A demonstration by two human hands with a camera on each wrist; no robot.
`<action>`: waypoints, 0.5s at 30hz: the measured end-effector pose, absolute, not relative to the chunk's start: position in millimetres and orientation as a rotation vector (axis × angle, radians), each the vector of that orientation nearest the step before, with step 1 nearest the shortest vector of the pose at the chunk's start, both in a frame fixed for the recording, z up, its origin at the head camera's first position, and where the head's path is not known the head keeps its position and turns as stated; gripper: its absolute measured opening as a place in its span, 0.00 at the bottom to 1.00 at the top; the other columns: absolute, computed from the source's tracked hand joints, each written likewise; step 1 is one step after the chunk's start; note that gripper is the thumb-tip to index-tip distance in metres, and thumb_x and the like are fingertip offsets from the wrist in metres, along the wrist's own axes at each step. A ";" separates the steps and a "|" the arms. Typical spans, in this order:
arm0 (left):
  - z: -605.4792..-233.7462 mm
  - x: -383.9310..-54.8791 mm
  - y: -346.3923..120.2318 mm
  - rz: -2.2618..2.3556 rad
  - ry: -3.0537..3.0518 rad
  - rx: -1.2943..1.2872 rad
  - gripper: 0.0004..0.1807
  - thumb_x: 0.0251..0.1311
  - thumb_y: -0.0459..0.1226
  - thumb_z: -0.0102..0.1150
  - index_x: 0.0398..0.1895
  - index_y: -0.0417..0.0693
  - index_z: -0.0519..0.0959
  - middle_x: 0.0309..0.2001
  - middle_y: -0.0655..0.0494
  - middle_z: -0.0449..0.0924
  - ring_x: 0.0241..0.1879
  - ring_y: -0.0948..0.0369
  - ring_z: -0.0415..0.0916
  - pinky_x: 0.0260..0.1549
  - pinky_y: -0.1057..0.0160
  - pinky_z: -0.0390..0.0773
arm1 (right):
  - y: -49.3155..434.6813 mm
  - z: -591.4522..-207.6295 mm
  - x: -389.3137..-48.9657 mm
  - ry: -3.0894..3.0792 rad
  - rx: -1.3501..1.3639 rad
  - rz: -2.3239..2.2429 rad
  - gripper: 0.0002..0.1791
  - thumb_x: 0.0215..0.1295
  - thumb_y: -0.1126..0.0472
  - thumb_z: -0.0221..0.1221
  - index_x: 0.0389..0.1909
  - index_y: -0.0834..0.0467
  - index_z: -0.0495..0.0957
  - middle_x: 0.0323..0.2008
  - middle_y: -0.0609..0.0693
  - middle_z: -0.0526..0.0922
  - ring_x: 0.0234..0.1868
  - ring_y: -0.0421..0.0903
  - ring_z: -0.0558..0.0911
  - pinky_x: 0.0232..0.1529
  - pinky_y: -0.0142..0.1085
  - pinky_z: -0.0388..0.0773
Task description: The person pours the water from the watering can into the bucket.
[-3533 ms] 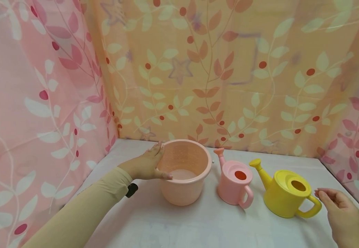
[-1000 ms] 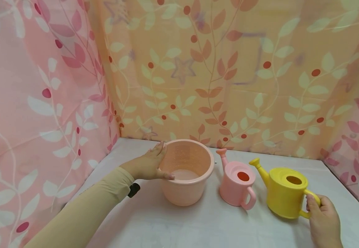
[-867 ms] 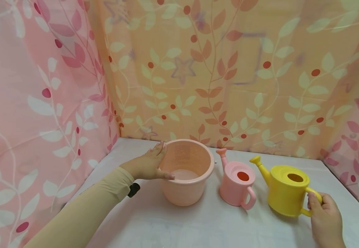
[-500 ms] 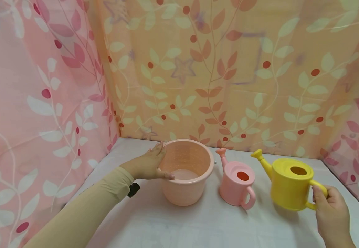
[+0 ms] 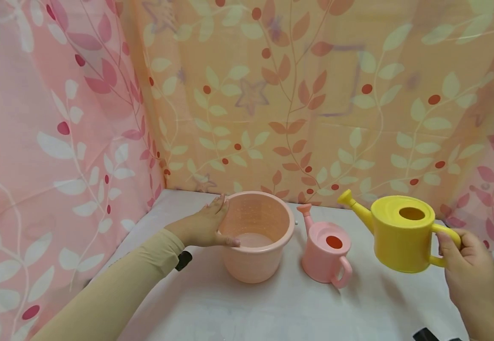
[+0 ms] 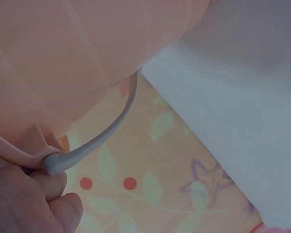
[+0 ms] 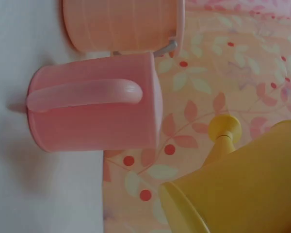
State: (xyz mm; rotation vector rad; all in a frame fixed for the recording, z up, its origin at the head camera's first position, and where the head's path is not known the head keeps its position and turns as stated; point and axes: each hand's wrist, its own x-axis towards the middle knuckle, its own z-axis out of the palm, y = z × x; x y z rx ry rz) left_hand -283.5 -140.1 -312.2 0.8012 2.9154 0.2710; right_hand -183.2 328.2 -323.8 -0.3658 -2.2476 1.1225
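Observation:
My left hand holds the left side of the rim of a pale pink bucket, with the thumb over the near rim. Bent fingers lie under the rim in the left wrist view, beside the pivot of the grey bail handle. At the right, my right hand grips the handle of a yellow watering can, thumb on top. The can hangs above the table, nearly upright, its spout pointing left. Between bucket and yellow can stands a pink watering can, its handle facing me.
Everything stands on a white-covered table. An orange-yellow leaf-print curtain closes off the back, and a pink one the left. Part of a black device shows at the bottom right.
My right hand was beside the yellow watering can's handle, then took hold of it. The can has risen off the table and shifted slightly right. Left hand and bucket have stayed put.

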 end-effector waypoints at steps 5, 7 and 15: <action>-313.1 -284.4 -140.6 0.266 2.917 0.806 0.65 0.43 0.72 0.49 0.70 0.35 0.38 0.71 0.40 0.28 0.70 0.51 0.29 0.66 0.49 0.41 | 321.0 -309.8 -185.3 -2.268 -0.268 1.041 0.09 0.68 0.51 0.48 0.38 0.53 0.69 0.26 0.45 0.67 0.26 0.41 0.62 0.21 0.25 0.64; -313.3 -284.8 -140.7 0.264 2.918 0.807 0.66 0.42 0.73 0.48 0.70 0.35 0.38 0.71 0.40 0.28 0.70 0.51 0.29 0.66 0.49 0.41 | 318.7 -305.5 -186.7 -2.263 -0.225 1.041 0.08 0.68 0.52 0.49 0.38 0.53 0.69 0.26 0.44 0.67 0.27 0.39 0.63 0.22 0.23 0.64; -313.6 -285.7 -141.0 0.243 2.925 0.819 0.67 0.40 0.75 0.45 0.70 0.35 0.39 0.71 0.40 0.30 0.70 0.52 0.29 0.66 0.49 0.42 | 306.5 -289.2 -192.7 -2.265 -0.027 1.057 0.04 0.68 0.57 0.50 0.36 0.54 0.69 0.27 0.47 0.66 0.29 0.40 0.64 0.27 0.18 0.66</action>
